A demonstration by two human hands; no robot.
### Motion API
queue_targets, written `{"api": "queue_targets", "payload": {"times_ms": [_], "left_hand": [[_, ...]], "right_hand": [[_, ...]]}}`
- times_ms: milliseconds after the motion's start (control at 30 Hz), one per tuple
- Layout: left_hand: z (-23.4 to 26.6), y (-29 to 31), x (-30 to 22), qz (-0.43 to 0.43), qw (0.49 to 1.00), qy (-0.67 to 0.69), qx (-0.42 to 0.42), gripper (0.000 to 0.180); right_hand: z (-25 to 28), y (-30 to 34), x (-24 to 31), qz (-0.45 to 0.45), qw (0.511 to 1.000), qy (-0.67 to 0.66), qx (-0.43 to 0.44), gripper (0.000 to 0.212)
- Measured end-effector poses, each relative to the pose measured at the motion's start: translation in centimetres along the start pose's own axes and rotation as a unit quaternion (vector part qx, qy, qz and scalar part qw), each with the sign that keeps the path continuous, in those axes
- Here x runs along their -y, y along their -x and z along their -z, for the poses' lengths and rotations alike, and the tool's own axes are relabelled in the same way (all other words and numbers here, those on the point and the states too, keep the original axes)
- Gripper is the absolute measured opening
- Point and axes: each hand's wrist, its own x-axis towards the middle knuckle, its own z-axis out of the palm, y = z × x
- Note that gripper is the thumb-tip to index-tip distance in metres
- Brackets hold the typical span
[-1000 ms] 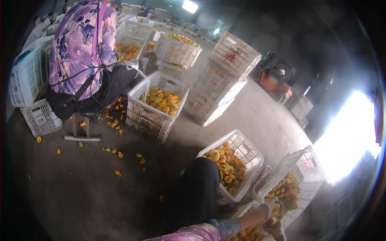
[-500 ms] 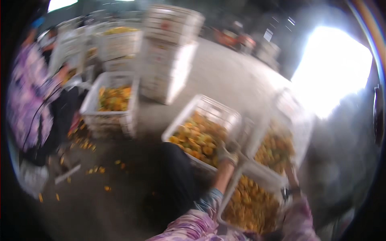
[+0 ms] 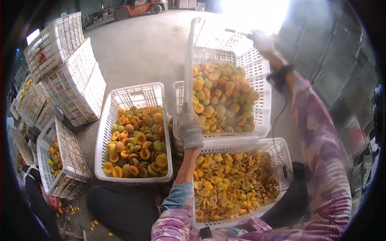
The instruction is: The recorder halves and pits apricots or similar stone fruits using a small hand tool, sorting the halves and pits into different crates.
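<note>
My left hand (image 3: 190, 133), in a grey glove, is closed on the near left edge of a white plastic crate (image 3: 190, 60). Halved orange and green fruit (image 3: 225, 94), like apricots or peaches, fills that crate, whose left side stands high. My right hand (image 3: 263, 43), gloved and with a dark band at the wrist, is raised by the far right rim. Its fingers look stretched out, but glare hides whether they touch the crate. Nearest my body, another white crate (image 3: 281, 154) is full of smaller, browner fruit halves (image 3: 231, 184).
Left of my left hand stands a third white crate (image 3: 100, 140) of fruit halves. Farther left are a tall crate stack (image 3: 74, 76) and another fruit crate (image 3: 72, 160). Fruit bits (image 3: 94, 223) lie on the floor. An orange forklift (image 3: 138, 8) is at the back.
The view has swung right and sharpened. My left hand has moved from the left fruit crate's edge to the far crate. My right hand has risen away toward that crate's far rim.
</note>
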Motion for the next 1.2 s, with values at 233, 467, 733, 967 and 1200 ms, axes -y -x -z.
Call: {"api": "queue_targets", "payload": {"times_ms": [233,467,733,967,1200], "left_hand": [[1.6,1.3,1.6,0.037,0.998,-0.059,0.009,0.058],[0.6,0.0,0.8,0.021,0.999,-0.038,0.020,0.055],[2.2,0.0,2.5,0.028,0.999,-0.038,0.021,0.053],[1.5,0.2,2.1,0.088,0.992,0.016,0.087,0.042],[-2.1,0.5,6.3,0.020,0.995,-0.075,0.069,0.045]], "right_hand": [[-10.4,-1.8,-0.3,-0.260,0.957,0.046,0.115,0.021],[-7.3,-0.5,0.1,-0.292,0.941,0.093,0.144,0.021],[-0.9,1.1,2.7,-0.252,0.959,0.081,0.102,0.020],[-3.2,1.9,0.7,-0.287,0.943,0.116,0.121,0.020],[-5.5,2.0,2.9,-0.311,0.931,0.091,0.166,0.020]]}}
